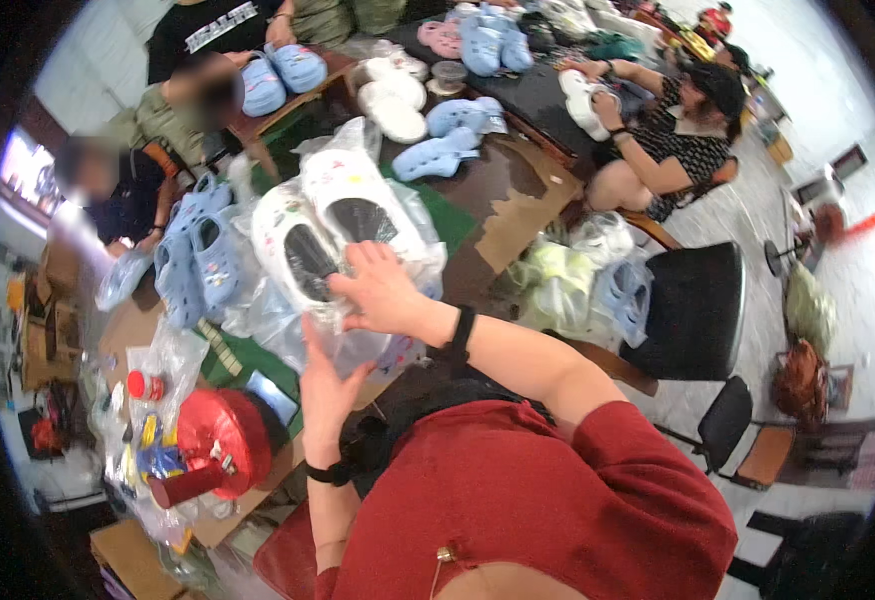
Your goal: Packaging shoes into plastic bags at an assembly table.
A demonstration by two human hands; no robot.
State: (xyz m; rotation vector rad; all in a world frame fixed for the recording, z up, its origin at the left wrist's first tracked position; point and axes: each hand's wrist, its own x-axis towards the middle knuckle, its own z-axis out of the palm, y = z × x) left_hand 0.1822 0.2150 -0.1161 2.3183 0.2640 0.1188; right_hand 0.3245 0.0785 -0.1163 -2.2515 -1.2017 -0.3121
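A pair of white clogs (pixel 293 240) with small charms lies toes away from me, with clear and dark plastic film over and in the shoes. My right hand (pixel 383 290) is over the heel end, its fingers curled into the right clog's opening and its thumb by the left clog. Below the left clog's heel, my left hand (pixel 328 385) points upward, fingertips touching the heel and bag, thumb spread apart. A clear plastic bag (pixel 358 350) lies crumpled under and around the pair. To the left stand blue clogs (pixel 216 255).
Blue clogs (pixel 438 150) and white clogs (pixel 395 108) sit farther back. A red round container (pixel 223 440) and a red-lidded jar (pixel 145 385) stand at left. Bagged shoes (pixel 623 290) lie beside a black chair (pixel 688 310). Another person (pixel 668 130) handles a white clog (pixel 583 105); others sit across.
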